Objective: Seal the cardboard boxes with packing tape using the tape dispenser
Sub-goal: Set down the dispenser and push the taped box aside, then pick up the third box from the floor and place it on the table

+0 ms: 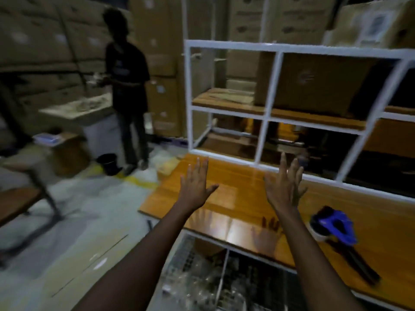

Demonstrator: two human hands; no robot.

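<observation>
Head view. Left hand (195, 185) and right hand (285, 189) are both raised over the table, palms down, fingers straight and spread, holding nothing. The blue-and-black plastic tape dispenser (334, 223) lies on the tabletop to the right of the right hand, near it but not touching. A brown cardboard box (318, 86) sits on the upper shelf of the white metal-framed rack (272, 86), beyond both hands.

The glossy orange wooden table (238, 198) mirrors the hands. Stacked cartons fill the dim room. A person in dark clothes (126, 86) stands left, beside a black bucket (108, 163).
</observation>
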